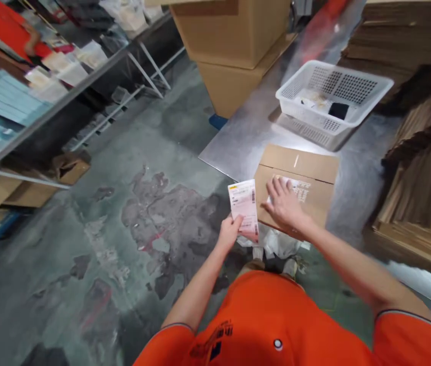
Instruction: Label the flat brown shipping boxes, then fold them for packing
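Brown cardboard directly beneath the right hand: a closed box at the near edge of a steel table, with white printing on top and a dark seam across the far part. Right hand palm down on the box top, fingers spread and laid nearly flat, gripping nothing by its edges. Around and under those fingers, a white patch, partly covered; impossible to tell whether loose or stuck down.

To the left of the box, just beside it, a printed sheet, white and pinkish, with a yellow mark at the top corner and dark barcodes along one side. Lower left edge of the sheet pinched between thumb and fingers of the left hand, with most of the paper standing out above and to the right of the grip. In view, right edge of the sheet close against the left side of the box; cannot tell whether touching.

Below the near edge of the box, crumpled clear plastic. Farther back on the table, well apart from both hands, a white perforated basket with a small black item inside. To the right, stacks of flattened cardboard. Beyond the table's left edge, large cartons one above another. At upper left, across a worn green-grey floor, a co-worker in a red-orange top beside white bins.
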